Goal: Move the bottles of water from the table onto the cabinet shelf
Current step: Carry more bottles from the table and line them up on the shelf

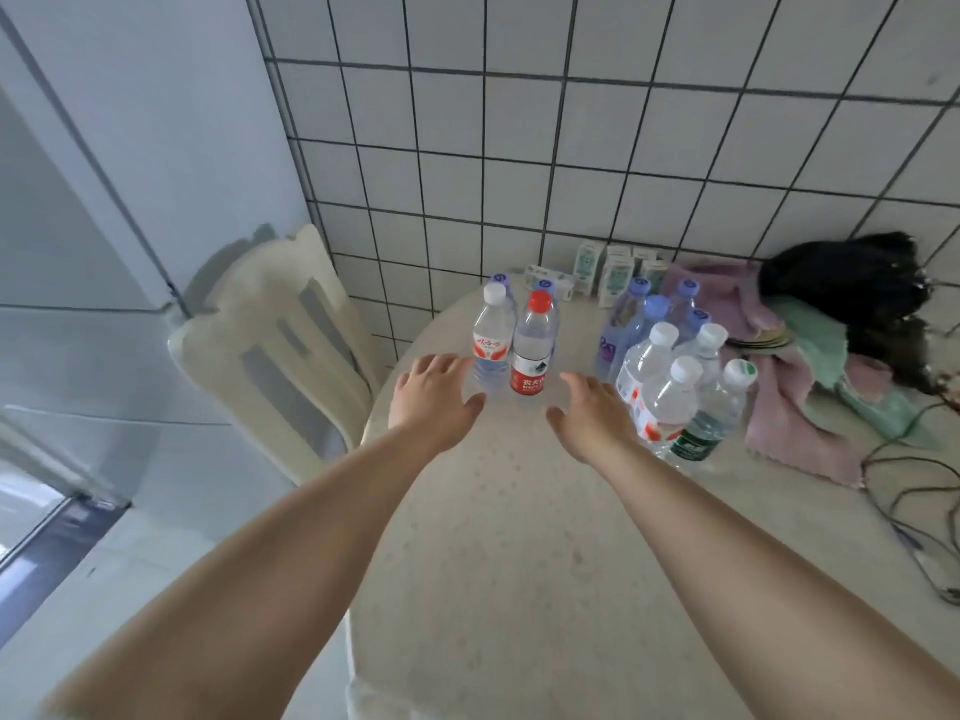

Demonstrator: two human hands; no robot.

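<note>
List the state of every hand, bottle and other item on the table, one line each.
left hand: open, above table, holding nothing
right hand: open, above table, holding nothing
red-capped bottle: upright, capped
white-capped bottle: upright, capped, beside the red-capped one
right bottle cluster: upright, capped
cloths: crumpled
small cartons: standing by the wall
chair: at the table's left

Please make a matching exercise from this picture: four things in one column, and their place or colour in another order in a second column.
1. left hand
2. red-cap bottle
3. green-label bottle
4. pink cloth

a. lies right of the bottle cluster
b. front right of the right cluster
c. open, near the white-cap bottle
d. stands between the two hands

Pairs: 1-c, 2-d, 3-b, 4-a
</note>
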